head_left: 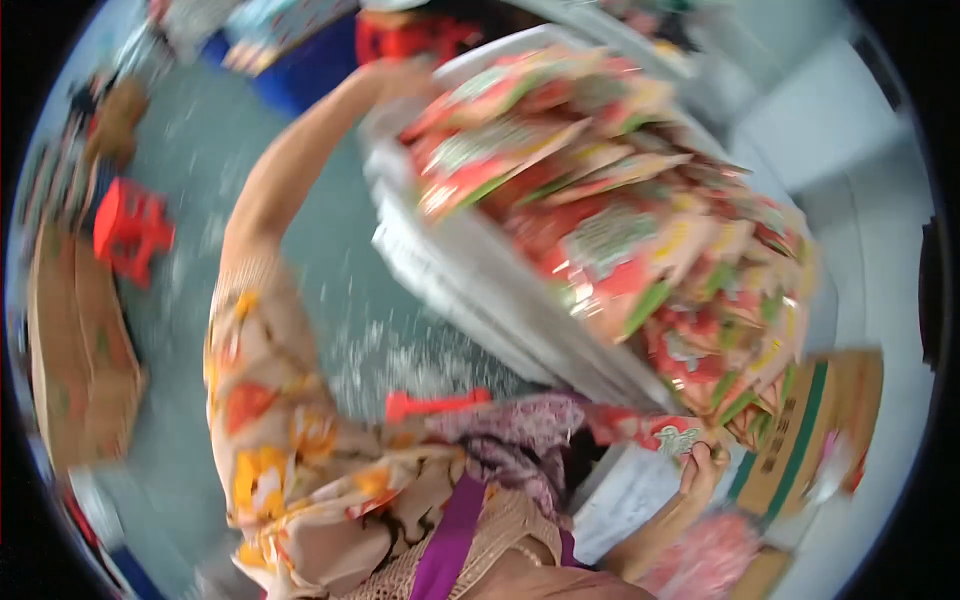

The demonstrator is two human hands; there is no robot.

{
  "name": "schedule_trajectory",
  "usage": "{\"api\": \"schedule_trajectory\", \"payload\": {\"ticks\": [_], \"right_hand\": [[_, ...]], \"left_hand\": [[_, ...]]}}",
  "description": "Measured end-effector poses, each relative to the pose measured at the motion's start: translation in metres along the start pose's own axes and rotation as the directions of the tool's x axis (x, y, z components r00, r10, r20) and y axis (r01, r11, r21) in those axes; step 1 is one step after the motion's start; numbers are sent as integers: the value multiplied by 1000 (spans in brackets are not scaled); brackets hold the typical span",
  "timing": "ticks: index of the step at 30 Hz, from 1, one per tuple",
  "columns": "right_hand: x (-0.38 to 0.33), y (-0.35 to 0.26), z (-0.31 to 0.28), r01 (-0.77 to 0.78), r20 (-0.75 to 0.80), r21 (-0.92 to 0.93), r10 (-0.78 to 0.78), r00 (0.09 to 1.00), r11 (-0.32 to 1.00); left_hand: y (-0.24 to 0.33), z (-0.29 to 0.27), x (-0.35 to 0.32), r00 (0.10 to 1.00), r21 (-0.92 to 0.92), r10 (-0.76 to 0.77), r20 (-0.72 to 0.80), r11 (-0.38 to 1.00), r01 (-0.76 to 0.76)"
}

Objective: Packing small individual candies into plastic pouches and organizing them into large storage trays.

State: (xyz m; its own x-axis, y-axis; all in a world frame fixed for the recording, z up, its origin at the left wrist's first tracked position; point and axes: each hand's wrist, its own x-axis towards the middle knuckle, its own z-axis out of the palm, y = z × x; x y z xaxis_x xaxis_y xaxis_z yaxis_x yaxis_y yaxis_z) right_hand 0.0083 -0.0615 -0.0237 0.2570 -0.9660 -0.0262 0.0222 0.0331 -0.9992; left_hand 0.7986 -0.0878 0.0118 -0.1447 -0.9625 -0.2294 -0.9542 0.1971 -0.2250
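Observation:
A long white bin (470, 270) runs from the upper middle toward the lower right, heaped with red, pink and green plastic packets (610, 240). My left arm, in a flowered sleeve, stretches to the bin's far left corner. There my left hand (405, 85) is at the rim beside the packets; its fingers are blurred and hidden. At the near right end, my right hand (703, 462) is closed with bent fingers on the edge of a red packet (655, 430), just below the heap.
Left on the floor stand a red plastic stool (135, 230) and a tall cardboard box (80, 345). A blue crate (290, 85) is beyond my left arm. Lower right are a cardboard carton (815, 430) with a green stripe and a pink plastic bag (715, 555). Another red item (435, 402) lies near me.

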Motion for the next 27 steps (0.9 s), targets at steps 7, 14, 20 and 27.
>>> {"api": "schedule_trajectory", "payload": {"ticks": [7,14,20,27], "right_hand": [[24,44,-57,195,-37,-27,-196,980,981],[35,44,-62,-114,43,425,106,993,898],[39,33,-45,-128,85,379,104,991,916],[51,44,-52,-102,119,624,34,992,774]], "left_hand": [[-50,121,1,916,-518,-151,-373,853,-71],[-6,197,-5,781,-880,-498,-377,456,-133],[23,219,-3,638,-961,-730,-247,98,-260],[83,243,-52,494,-871,-869,-17,-230,-434]]}}
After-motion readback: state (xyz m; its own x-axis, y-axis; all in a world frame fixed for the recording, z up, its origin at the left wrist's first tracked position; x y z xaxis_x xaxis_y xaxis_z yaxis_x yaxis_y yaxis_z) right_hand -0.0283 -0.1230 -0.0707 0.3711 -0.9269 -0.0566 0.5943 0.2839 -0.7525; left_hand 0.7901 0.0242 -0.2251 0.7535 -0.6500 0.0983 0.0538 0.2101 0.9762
